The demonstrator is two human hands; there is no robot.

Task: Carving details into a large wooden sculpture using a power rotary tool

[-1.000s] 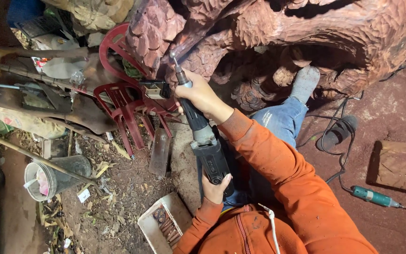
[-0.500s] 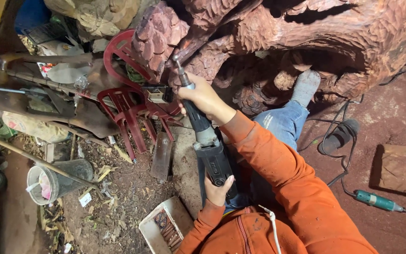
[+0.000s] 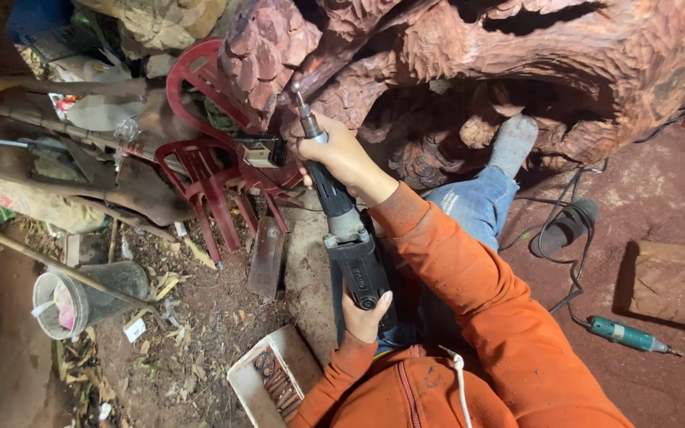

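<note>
Fingers of the right hand (image 3: 341,154) wrap tight around the slim metal neck of a long power carving tool (image 3: 342,230), pinching it just behind the bit, whose tip touches the carved wood sculpture (image 3: 453,63). Fingers of the left hand (image 3: 365,315) curl around the tool's thick black rear body, thumb on top, close to the chest. The tool runs in a slanted line from the lap up to the wood, grey metal in the middle, black plastic at the back.

That sculpture is a big reddish-brown mass, its surface cut into overlapping scale-like scoops and ridges, with dark hollows underneath. Both sleeves are orange, soft fabric; a leg in blue jeans (image 3: 477,206) and a grey sock (image 3: 513,143) stretches under the carving.

Left of the hands lies a tipped dark-red plastic chair (image 3: 208,170), its legs pointing toward the wearer, crowded against planks, rods and crumpled plastic. A flat wooden block (image 3: 267,257) lies on the dirt floor just beside the tool. Lower left sits a grey bucket (image 3: 81,297) on its side; a white box (image 3: 267,380) of rusty bits is near the left elbow. On the right, a black cable (image 3: 556,246) loops across red earth, near a teal handheld tool (image 3: 624,334) and a rough wooden slab (image 3: 675,285).
</note>
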